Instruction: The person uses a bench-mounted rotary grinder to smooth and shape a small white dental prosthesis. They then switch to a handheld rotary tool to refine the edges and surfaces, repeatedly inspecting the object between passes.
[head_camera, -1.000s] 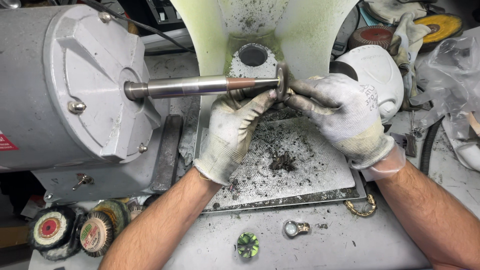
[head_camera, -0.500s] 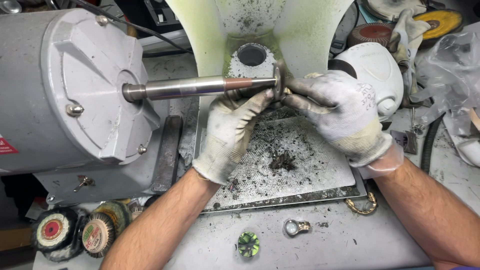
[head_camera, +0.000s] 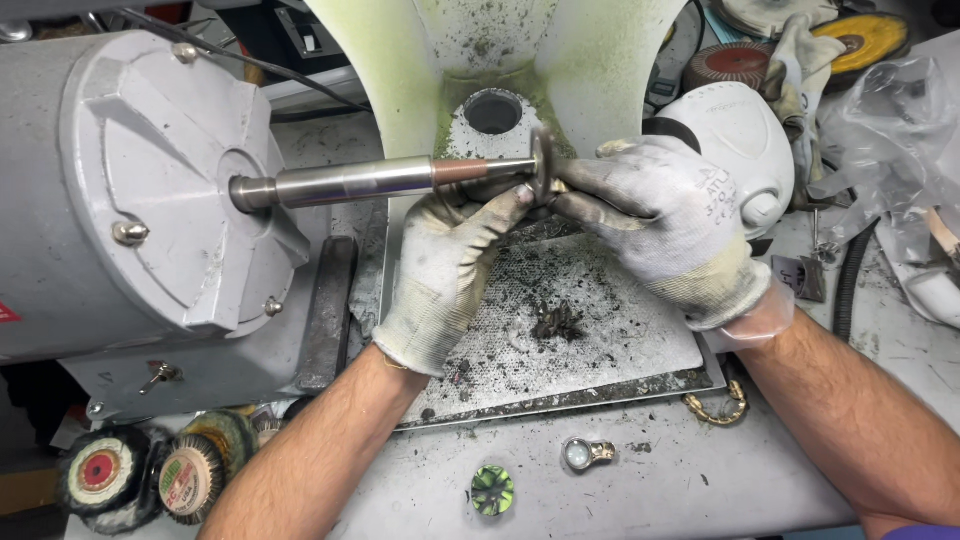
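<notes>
Two gloved hands, left (head_camera: 450, 270) and right (head_camera: 660, 225), pinch a small stiff piece (head_camera: 556, 188) against the wheel (head_camera: 543, 165); I judge it slippery.

Bright, even overhead light; exposure balanced. Specular glare along polished steel shaft (head_camera: 390, 180) and on grey motor housing (head_camera: 150, 180). Soft, short shadows under left hand (head_camera: 450, 270) and right hand (head_camera: 660, 225), falling onto debris-covered tray (head_camera: 620, 340). Deep shadow at lower left corner, beneath motor. Clear plastic bag (head_camera: 880, 120) shows mild sheen. Centre sharp; slight softness and wide-angle stretch toward frame edges. No motion blur evident.
</notes>
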